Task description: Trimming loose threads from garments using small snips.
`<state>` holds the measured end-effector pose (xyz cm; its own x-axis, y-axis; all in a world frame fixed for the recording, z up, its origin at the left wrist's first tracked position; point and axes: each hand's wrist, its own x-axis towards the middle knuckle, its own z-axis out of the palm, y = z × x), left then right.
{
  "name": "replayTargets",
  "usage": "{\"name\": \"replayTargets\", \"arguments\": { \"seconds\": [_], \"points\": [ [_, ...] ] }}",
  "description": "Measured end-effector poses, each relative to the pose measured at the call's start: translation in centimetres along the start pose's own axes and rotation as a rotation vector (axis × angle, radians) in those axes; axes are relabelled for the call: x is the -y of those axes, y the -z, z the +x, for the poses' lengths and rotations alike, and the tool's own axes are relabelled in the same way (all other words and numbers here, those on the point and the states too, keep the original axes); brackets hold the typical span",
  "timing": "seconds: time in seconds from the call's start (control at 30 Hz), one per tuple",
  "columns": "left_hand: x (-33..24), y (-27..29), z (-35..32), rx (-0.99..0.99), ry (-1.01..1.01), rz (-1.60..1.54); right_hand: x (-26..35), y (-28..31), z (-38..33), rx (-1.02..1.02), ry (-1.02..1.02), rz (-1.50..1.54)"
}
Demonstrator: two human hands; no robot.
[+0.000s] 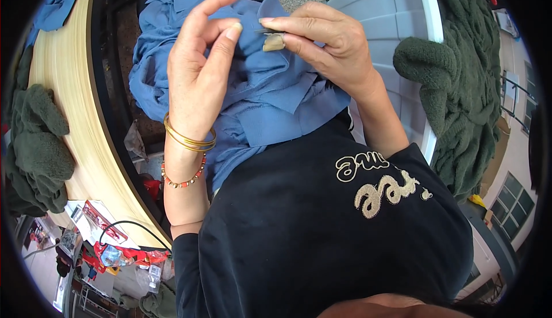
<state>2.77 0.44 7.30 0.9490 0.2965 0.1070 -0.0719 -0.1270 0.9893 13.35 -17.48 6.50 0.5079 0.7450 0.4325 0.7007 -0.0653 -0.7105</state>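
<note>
Over my lap lies a heap of blue cloth [276, 125], creased and folded, with cut edges and flaps showing. Between the thumb and fingers of my right hand [336, 45] is a small dark metal blade with a yellowish wrapped part [273, 42]; its full shape is hidden by the fingers. My left hand [204, 59] hovers above the cloth, a short gap to the left of the blade. Its index finger is stretched out, while the thumb and middle fingertip meet in a pinch. Whatever may be between them is too small to make out.
On the left runs a pale wooden tabletop [63, 82] with dark green fleecy cloth [40, 145] and blue pieces [60, 4]. To the right stands a light blue plastic bin [397, 13], with more green fleece [466, 88] hanging over its rim. Papers [98, 223] lie at the table's near end.
</note>
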Motion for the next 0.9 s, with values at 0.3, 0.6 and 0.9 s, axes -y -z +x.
{"name": "replayTargets", "arguments": {
  "seconds": [0.3,0.6,0.9],
  "points": [
    [2.0,4.4,-0.5,-0.21,0.035,0.323,-0.6,0.1,0.1,-0.092,-0.093,0.065],
    [2.3,2.3,-1.1,-0.126,0.003,0.438,-1.2,-1.6,1.2,-0.04,-0.258,0.276],
    [4.3,1.2,2.5,0.001,-0.137,0.365,-1.9,-2.5,1.0,-0.057,-0.612,0.795]
  ]
}}
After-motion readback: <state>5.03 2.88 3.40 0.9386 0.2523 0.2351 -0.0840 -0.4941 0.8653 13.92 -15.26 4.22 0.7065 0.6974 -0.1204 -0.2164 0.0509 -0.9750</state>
